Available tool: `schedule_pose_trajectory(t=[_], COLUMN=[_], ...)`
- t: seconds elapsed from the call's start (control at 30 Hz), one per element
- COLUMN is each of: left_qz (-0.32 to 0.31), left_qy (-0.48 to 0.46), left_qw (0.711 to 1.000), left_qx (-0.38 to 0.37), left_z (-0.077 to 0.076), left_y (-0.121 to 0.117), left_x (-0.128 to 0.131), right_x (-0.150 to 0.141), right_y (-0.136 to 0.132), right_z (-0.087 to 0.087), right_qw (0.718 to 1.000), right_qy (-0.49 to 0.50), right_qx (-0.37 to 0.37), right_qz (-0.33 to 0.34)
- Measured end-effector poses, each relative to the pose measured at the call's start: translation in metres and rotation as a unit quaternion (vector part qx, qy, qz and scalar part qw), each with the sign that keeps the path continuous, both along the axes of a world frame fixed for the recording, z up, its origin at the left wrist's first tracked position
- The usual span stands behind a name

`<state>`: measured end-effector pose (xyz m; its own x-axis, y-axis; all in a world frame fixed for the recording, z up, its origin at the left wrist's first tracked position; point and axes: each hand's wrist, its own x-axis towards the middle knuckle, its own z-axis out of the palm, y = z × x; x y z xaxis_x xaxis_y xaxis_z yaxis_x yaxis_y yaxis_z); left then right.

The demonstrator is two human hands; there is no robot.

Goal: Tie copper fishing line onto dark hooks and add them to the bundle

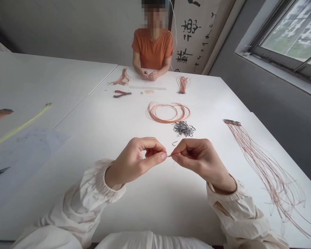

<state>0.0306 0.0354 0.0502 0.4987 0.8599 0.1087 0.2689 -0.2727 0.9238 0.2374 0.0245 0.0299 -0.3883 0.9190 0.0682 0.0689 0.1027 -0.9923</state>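
My left hand (137,160) and my right hand (202,160) meet over the middle of the white table (155,207), both closed in a pinch. Between their fingertips runs a short piece of thin orange fishing line (169,156), and a fine loose end curls below the right fingers. Whether a hook is hidden in either pinch I cannot make out. Just beyond the fingers lies a single fishing hook (174,143). Behind it is a heap of dark fishing hooks (184,129), beside a coil of orange fishing line (159,120).
To the right stretches a bundle of hooked lines (259,162). A person in an orange shirt (153,50) sits opposite, hands together, near pliers (122,93), a ruler (147,88) and two more line bundles. Leftward are a yellow strand (23,126), a sheet (28,162) and a dark pointed tool (0,172).
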Motion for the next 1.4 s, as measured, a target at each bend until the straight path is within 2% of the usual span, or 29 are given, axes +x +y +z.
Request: schedule_pose_trajectory(t=[0.43, 0.53, 0.67, 0.77, 0.87, 0.97, 1.1, 1.27, 1.4], left_qz=[0.08, 0.112, 0.113, 0.097, 0.085, 0.081, 0.071, 0.068, 0.088], left_qy=[0.014, -0.008, -0.027, 0.004, 0.041, 0.059, 0.051, 0.01, -0.015], left_qw=[0.993, 0.983, 0.954, 0.928, 0.916, 0.916, 0.931, 0.952, 0.969], left_qx=[0.087, 0.145, 0.276, 0.359, 0.39, 0.388, 0.355, 0.298, 0.232], left_z=[-0.008, -0.008, -0.012, -0.017, -0.02, -0.02, -0.018, -0.017, -0.015], left_y=[-0.007, -0.008, -0.011, -0.011, -0.009, -0.008, -0.007, -0.004, -0.001], left_x=[0.002, 0.001, 0.001, 0.002, 0.002, 0.002, 0.002, -0.001, -0.001], right_x=[-0.011, -0.008, -0.007, -0.011, -0.014, -0.016, -0.016, -0.013, -0.01], right_y=[-0.007, -0.012, -0.013, -0.012, -0.013, -0.014, -0.015, -0.007, 0.0], right_z=[-0.006, -0.006, -0.004, -0.004, -0.004, -0.004, -0.005, -0.008, -0.009], right_qw=[0.99, 0.988, 0.988, 0.99, 0.991, 0.99, 0.989, 0.988, 0.99], right_qy=[-0.015, 0.004, 0.03, 0.032, 0.034, 0.038, 0.041, 0.09, 0.128], right_qx=[0.116, 0.112, 0.095, 0.084, 0.082, 0.097, 0.098, 0.045, -0.01], right_qz=[-0.072, -0.103, -0.116, -0.106, -0.102, -0.097, -0.099, -0.114, -0.056])
